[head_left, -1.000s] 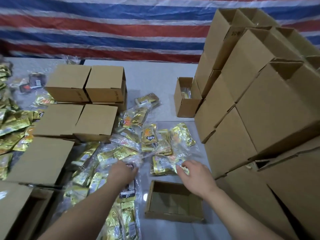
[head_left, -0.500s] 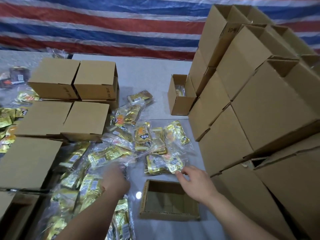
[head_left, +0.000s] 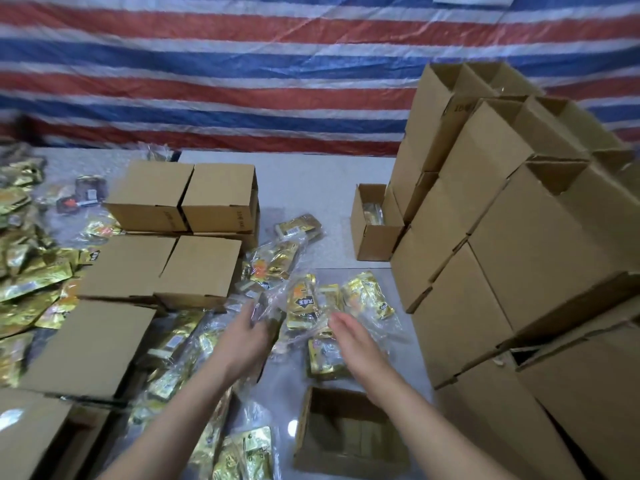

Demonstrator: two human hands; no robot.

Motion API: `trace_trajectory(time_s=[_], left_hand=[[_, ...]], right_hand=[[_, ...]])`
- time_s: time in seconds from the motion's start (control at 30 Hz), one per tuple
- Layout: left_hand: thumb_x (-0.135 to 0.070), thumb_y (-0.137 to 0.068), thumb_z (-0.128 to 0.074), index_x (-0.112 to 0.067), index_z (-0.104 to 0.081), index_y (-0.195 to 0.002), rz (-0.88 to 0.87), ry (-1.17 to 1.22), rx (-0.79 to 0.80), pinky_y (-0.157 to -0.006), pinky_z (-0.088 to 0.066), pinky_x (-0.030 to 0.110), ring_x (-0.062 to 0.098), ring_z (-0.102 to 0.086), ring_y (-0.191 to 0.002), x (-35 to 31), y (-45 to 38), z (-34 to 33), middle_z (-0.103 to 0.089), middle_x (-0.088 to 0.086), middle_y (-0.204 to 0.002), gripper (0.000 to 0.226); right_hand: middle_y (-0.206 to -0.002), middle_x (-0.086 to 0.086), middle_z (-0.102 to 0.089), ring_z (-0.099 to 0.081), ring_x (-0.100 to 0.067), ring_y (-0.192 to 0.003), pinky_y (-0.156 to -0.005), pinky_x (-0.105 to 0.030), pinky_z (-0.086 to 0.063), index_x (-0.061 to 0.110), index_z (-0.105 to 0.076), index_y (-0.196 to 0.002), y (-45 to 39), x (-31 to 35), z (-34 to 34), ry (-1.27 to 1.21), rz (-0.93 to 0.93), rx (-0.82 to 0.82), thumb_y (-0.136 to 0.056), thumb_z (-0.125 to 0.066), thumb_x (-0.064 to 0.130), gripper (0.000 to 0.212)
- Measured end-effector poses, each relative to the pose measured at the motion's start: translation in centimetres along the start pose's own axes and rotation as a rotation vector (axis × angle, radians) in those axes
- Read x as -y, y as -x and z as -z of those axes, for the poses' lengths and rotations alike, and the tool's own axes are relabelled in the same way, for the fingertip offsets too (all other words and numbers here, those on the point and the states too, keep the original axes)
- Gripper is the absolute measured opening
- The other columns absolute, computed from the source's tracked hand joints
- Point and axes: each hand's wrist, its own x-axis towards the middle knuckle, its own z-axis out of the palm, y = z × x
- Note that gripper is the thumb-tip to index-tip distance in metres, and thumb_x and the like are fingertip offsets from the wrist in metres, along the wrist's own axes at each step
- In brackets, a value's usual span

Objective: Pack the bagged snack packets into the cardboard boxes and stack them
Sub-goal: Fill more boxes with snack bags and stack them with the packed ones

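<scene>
A clear bag of gold packets is held up just above the middle of the counter, between both hands. The left hand grips its left side, fingers curled into the plastic. The right hand lies against the bag's right side with fingers straight, not curled round it. Directly below, at the counter's near edge, an open box stands empty, likely the bag's target.

More bags lie loose around the middle and down the near-left part of the counter, with loose gold packets heaped at the left edge. Closed boxes sit stacked toward the far left, and a tall stack of boxes fills the right side, several with flaps open. A small box beside that stack holds something, not clear what.

Judging by this, packing is well underway, yet many bags remain unpacked
</scene>
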Motion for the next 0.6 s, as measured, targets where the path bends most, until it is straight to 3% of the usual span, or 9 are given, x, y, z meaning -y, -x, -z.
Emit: trace_trajectory(time_s=[0.07,0.13,0.2,0.27,0.37,0.43,0.53,0.6], left_hand=[[-0.03,-0.096,-0.045,-0.036,-0.045,-0.142,-0.098,0.155,0.013,-0.098,-0.05,0.038,0.015,-0.065,-0.104,-3.9,1.1,1.4,-0.068,-0.002,-0.122,0.046],[-0.034,-0.088,-0.047,-0.041,-0.054,-0.132,-0.176,0.292,0.056,-0.094,-0.053,0.042,0.015,-0.068,-0.104,-7.2,2.4,2.1,-0.072,-0.008,-0.112,0.045],[-0.034,-0.088,-0.047,-0.041,-0.058,-0.125,-0.235,0.401,0.099,-0.096,-0.052,0.043,0.015,-0.066,-0.111,-9.7,3.3,2.2,-0.071,-0.011,-0.114,0.04],[-0.043,-0.089,-0.047,-0.043,-0.054,-0.132,-0.231,0.468,0.095,-0.104,-0.047,0.046,0.014,-0.059,-0.123,-11.5,3.6,2.2,-0.064,-0.013,-0.129,0.044],[-0.069,-0.084,-0.04,-0.039,-0.049,-0.142,-0.19,0.526,0.051,-0.114,-0.036,0.049,0.015,-0.049,-0.135,-13.1,3.5,1.9,-0.054,-0.01,-0.144,0.065],[-0.075,-0.083,-0.03,-0.034,-0.047,-0.146,-0.161,0.533,0.041,-0.118,-0.032,0.048,0.016,-0.044,-0.14,-13.9,3.3,1.6,-0.05,-0.007,-0.149,0.077],[-0.076,-0.091,-0.017,-0.032,-0.046,-0.147,-0.175,0.52,0.054,-0.118,-0.032,0.049,0.019,-0.043,-0.141,-14.3,3.1,1.0,-0.049,-0.002,-0.151,0.077],[-0.075,-0.094,-0.013,-0.033,-0.047,-0.146,-0.189,0.544,0.057,-0.117,-0.032,0.05,0.021,-0.043,-0.141,-14.6,3.1,0.5,-0.049,0.0,-0.15,0.075]], right_hand=[[-0.14,0.017,-0.045,-0.044,-0.011,-0.132,-0.112,-0.041,-0.038,0.036,-0.037,-0.147,-0.3,2.7,-2.0,-0.221,-0.041,0.115,-0.082,-0.052,0.07,0.075],[-0.146,0.008,-0.05,-0.05,-0.018,-0.133,-0.112,-0.05,-0.039,0.032,-0.036,-0.15,-0.5,4.8,-3.4,-0.412,-0.011,0.199,-0.074,-0.054,0.071,0.087],[-0.134,-0.001,-0.064,-0.062,-0.021,-0.122,-0.102,-0.047,-0.05,0.027,-0.047,-0.144,-0.6,6.5,-3.6,-0.569,0.039,0.233,-0.077,-0.056,0.068,0.079],[-0.13,-0.005,-0.066,-0.065,-0.024,-0.118,-0.095,-0.046,-0.054,0.028,-0.052,-0.14,-0.5,7.5,-3.1,-0.645,0.057,0.246,-0.081,-0.054,0.068,0.071],[-0.133,-0.007,-0.065,-0.063,-0.028,-0.121,-0.101,-0.052,-0.049,0.026,-0.052,-0.142,-0.5,8.0,-1.7,-0.674,0.123,0.223,-0.086,-0.057,0.063,0.067],[-0.131,-0.004,-0.066,-0.064,-0.024,-0.119,-0.099,-0.049,-0.052,0.031,-0.054,-0.139,-0.3,8.1,-0.8,-0.626,0.171,0.199,-0.081,-0.062,0.066,0.068],[-0.127,0.004,-0.068,-0.066,-0.018,-0.116,-0.091,-0.04,-0.056,0.043,-0.059,-0.129,0.4,8.1,0.3,-0.533,0.209,0.157,-0.071,-0.07,0.069,0.064],[-0.13,0.008,-0.065,-0.065,-0.015,-0.117,-0.092,-0.038,-0.056,0.046,-0.053,-0.133,0.7,8.2,0.8,-0.495,0.211,0.115,-0.061,-0.076,0.075,0.081]])
